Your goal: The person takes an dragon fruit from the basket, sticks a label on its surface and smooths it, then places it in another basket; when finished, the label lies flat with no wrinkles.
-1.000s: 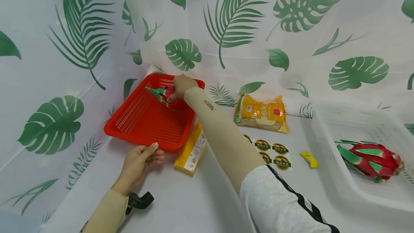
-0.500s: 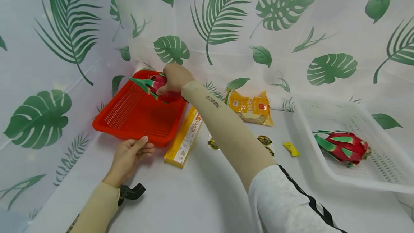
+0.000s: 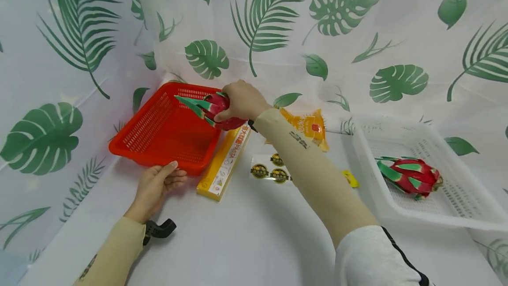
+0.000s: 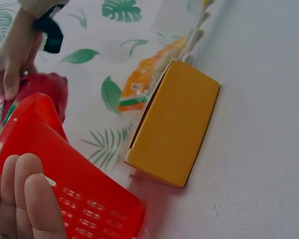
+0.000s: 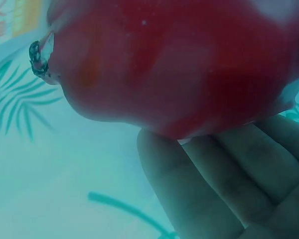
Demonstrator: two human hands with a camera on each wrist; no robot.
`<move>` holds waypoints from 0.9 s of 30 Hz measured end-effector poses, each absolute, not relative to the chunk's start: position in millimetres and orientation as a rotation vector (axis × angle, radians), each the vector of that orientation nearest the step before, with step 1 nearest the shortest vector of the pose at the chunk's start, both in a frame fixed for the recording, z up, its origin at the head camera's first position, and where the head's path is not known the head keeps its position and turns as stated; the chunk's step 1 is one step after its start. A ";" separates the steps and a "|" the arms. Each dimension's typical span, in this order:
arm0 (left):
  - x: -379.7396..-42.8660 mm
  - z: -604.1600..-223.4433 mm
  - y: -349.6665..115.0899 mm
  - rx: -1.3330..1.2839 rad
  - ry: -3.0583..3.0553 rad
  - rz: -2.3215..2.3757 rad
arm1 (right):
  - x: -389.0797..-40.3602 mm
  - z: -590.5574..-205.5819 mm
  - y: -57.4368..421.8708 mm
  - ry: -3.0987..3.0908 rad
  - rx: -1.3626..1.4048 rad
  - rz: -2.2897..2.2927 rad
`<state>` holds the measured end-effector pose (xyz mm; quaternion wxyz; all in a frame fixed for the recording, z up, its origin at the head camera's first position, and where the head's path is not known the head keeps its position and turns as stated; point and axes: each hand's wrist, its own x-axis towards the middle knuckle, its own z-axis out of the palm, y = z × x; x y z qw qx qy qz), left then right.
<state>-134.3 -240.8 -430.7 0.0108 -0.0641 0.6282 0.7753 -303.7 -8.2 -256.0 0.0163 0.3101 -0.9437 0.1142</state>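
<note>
My right hand [image 3: 244, 100] grips a red dragon fruit [image 3: 217, 106] with green leaf tips, held up over the right rim of the red basket [image 3: 158, 133]. In the right wrist view the dragon fruit [image 5: 179, 64] fills the top, fingers [image 5: 184, 184] curled against its underside. My left hand [image 3: 155, 189] holds the basket's near rim, thumb on top and fingers below. The left wrist view has those fingers [image 4: 40, 204] against the outer wall of the basket [image 4: 89, 174]. A second dragon fruit [image 3: 410, 175] lies in the white basket [image 3: 436, 220] on the right.
A yellow pasta box [image 3: 222, 164] lies beside the red basket. Behind my right forearm are an orange bag [image 3: 309, 127], a sheet of round stickers [image 3: 274, 172] and a small yellow packet [image 3: 350, 178]. Leaf-print cloth [image 3: 278, 56] hangs behind the table.
My right hand has lifted the dragon fruit from inside the red basket and carried it right, to above the basket's rim. My left hand keeps its hold on the near rim.
</note>
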 end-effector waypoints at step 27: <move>-131.4 -425.8 -224.1 -0.152 1.917 2.526 | -166.9 -320.2 144.9 -3.021 0.938 0.145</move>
